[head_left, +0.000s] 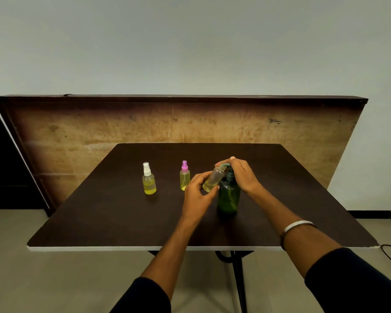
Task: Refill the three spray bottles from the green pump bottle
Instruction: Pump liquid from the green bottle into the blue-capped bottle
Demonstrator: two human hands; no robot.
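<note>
On the dark table [99,218], farthest left, stood a small spray bottle with a white cap [148,179], upright and holding yellow liquid. Well to its right stood a second spray bottle with a pink cap [184,176], also upright with yellow liquid. Just beside that one, the left hand [198,190] gripped an uncapped third spray bottle [213,179], fingers and thumb curled round its lower half; it was tilted, its open neck up under the pump spout, with a little yellow liquid at its base. Right of it the green pump bottle [228,197] stood on the table. The right hand [239,172] lay over the pump head, fingers curled down on it. A silver bangle [297,225] circled the right forearm.
</note>
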